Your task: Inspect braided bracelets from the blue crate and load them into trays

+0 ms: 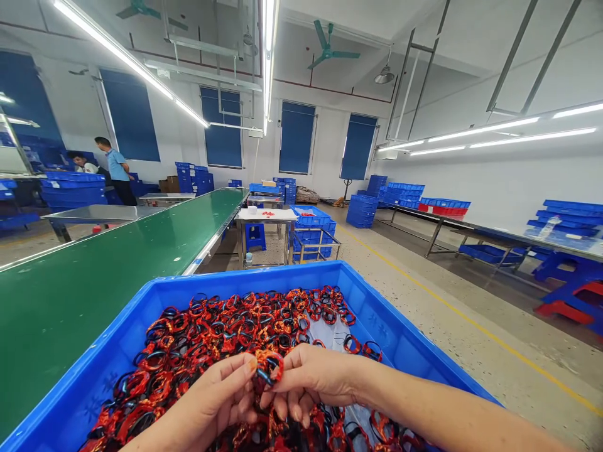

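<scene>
A big blue plastic crate [377, 314] right in front of me holds several small orange-red and black rings [221, 326]. Over its near part, my left hand [217, 398] and my right hand [308, 380] meet, fingers curled. Together they pinch one orange-and-black ring [269, 365] between thumbs and fingertips, held just above the pile. My right forearm reaches in from the lower right.
A long green conveyor belt [117, 257] runs along the left. A small white table [266, 216] and stacked blue crates [311, 229] stand ahead. Metal benches with blue and red crates [443, 206] line the right wall. Two people [110, 168] are at the far left.
</scene>
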Available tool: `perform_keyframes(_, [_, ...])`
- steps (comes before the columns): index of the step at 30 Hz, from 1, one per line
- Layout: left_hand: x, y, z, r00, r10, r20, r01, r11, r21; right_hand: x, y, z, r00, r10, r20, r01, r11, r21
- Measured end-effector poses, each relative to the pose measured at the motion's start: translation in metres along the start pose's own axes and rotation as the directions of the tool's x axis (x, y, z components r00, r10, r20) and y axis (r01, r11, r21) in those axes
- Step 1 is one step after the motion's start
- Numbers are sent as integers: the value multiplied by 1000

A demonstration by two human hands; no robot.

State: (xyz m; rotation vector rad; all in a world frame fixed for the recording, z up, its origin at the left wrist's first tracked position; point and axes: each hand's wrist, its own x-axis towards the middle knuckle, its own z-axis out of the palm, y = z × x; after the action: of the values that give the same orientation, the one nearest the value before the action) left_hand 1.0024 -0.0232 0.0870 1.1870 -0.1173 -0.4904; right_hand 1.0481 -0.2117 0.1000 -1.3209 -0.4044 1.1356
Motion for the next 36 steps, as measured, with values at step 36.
perform_keyframes(36, [-3,2,-14,997,65,-48,-70,993,-98,-9,3,19,671,-694,262,90,-275,-957])
